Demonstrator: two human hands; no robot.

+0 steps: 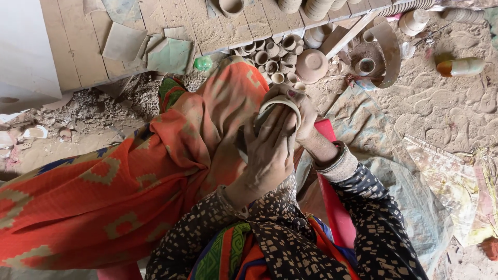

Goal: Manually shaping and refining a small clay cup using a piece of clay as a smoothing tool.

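Observation:
A small unfired clay cup (280, 102) with a pale rim rests against my raised knee, which is draped in orange patterned cloth (155, 171). My left hand (267, 153) wraps over the cup's near side, fingers spread across its wall. My right hand (306, 119) cups the far side from behind, thumb near the rim. Both hands are grey with clay. Most of the cup's body is hidden under my fingers.
Several small clay cups (275, 59) lie clustered on the ground ahead, beside a clay dish (312, 66). A wooden platform (155, 31) with more pots runs along the top. A curved clay strip (389, 49), a bottle (460, 66) and plastic sheeting (394, 176) lie on the sandy floor to the right.

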